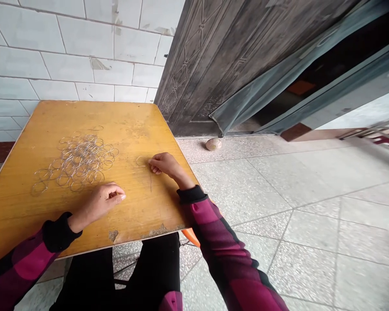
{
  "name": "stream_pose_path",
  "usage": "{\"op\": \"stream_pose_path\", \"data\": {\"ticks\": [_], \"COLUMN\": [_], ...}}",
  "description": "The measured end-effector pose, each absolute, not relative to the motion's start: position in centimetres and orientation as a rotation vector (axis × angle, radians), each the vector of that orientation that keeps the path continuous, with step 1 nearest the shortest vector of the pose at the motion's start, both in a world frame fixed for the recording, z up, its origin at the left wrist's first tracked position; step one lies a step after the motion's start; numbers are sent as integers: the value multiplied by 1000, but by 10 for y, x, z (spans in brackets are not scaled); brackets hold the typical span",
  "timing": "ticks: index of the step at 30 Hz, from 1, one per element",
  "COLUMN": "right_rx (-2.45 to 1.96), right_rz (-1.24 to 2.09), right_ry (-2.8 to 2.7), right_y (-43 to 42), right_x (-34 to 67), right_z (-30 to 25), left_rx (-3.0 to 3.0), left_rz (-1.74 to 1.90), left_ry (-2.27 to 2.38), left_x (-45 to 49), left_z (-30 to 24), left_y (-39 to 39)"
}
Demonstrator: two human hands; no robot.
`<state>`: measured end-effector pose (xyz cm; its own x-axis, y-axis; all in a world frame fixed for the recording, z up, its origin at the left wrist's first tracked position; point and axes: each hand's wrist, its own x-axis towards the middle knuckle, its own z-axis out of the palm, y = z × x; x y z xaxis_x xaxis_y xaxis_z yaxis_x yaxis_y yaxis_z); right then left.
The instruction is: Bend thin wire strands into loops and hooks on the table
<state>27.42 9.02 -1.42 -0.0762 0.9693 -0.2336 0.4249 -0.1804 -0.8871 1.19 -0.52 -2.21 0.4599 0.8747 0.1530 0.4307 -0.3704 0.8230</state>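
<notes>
Thin shiny metal wire rings [78, 162] on a smooth, edge-chipped, perhaps laminated wooden table [132, 125]

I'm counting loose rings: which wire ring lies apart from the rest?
The single ring at the right hand's fingertips, alone on the table; all the others overlap in the heap to its left.

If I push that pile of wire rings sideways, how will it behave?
The rings look thin and light, so they should slide easily on the smooth table. They overlap loosely, so the pile will probably spread or snag together rather than move as one. Lying flat, they seem unlikely to roll.
</notes>
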Motion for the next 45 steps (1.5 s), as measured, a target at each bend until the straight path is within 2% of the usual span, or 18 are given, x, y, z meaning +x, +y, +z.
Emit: {"op": "stream_pose_path", "data": {"ticks": [4,9,11,17,26,45], "right_rx": [-1620,-1564,-1474,-1373,-1454,-1474], "right_rz": [1090,502,396,301,93,-60], "right_ry": [-1566,-1941,-2096,-2361,-2502,-2585], "right_y": [82,48,31,-2,-9,-14], "right_x": [288,304,304,295,292,288], "right_z": [-13,-11,-15,-37,-46,-46], "left_rx": [2147,2565,2689,2862,2975,2903], "left_rz": [797,755,665,248,6,1], "left_ry": [1082,935,903,907,957,1204], "left_x": [6,10,23,79,90,108], "left_z": [-22,-9,-6,-25,-44,-43], "left_y": [-3,24,43,94,104,86]}}
